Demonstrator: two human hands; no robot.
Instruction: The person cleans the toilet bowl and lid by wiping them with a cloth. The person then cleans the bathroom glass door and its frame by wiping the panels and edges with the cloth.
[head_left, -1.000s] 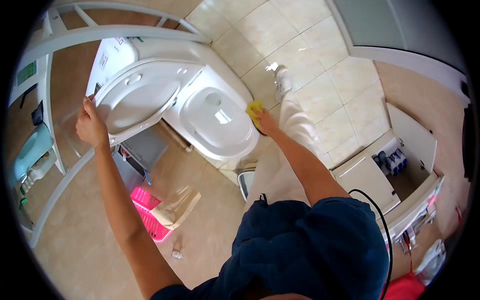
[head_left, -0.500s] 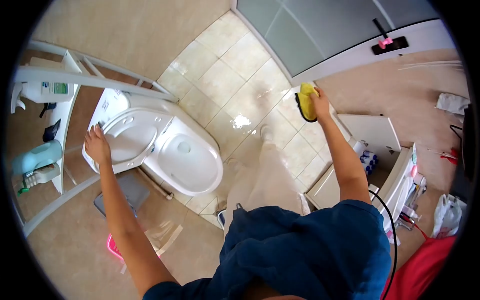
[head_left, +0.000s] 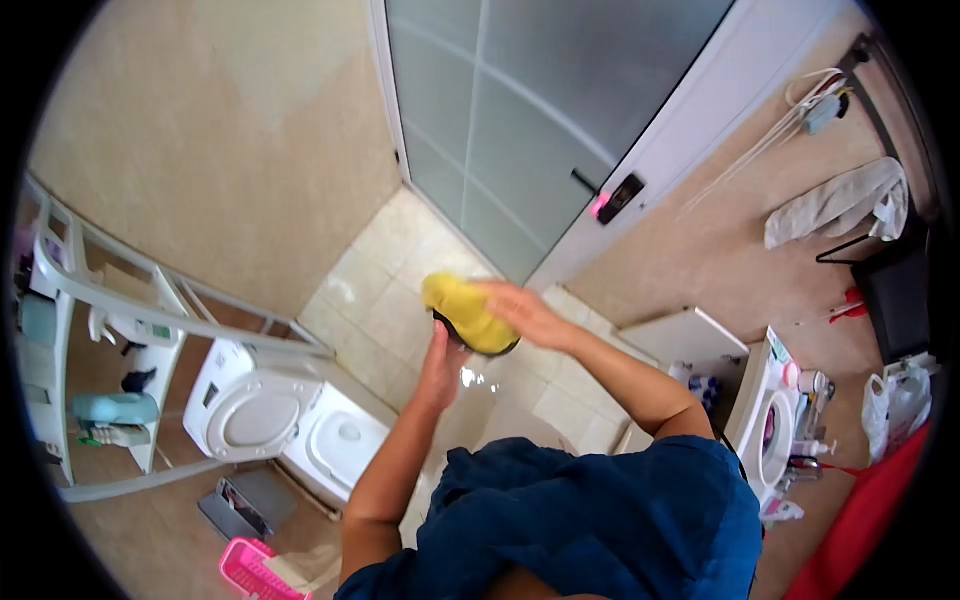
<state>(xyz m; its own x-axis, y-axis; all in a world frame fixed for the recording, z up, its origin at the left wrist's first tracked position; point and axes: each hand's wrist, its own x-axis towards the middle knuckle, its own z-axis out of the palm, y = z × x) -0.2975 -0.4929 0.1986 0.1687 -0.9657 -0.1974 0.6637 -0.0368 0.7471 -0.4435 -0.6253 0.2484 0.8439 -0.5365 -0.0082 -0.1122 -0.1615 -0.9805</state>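
No readable text anywhere

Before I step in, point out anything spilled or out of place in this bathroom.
The cabinet door at right stands open, its inside exposed. Bright glints on the floor tiles could be water or reflected light; I can't tell.

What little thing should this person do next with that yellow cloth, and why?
Perhaps turn or refold the yellow cloth to another side: the left hand is at its dark lower edge, the right hand is against its yellow face, and it appears held up, apart from the toilet, so both hands seem well placed for that.
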